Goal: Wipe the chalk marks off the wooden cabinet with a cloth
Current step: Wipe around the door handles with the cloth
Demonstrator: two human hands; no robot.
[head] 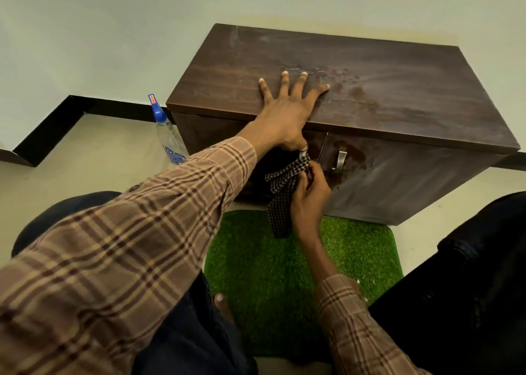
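While the left hand [287, 110] lies flat, fingers spread wide and gripping nothing, on the wooden cabinet [398, 90] top near its front edge, the right hand [308, 201] is closed around the checked cloth [281, 195], pressed against the cabinet front beside the metal handle [340, 160]. Pale smears and damp spots streak the top. A spray bottle [168, 134] stands left of the cabinet.

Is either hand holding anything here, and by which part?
The right hand grips the checked cloth near its upper end, against the cabinet front; the rest hangs down. The left hand holds nothing, lying flat on the cabinet top.
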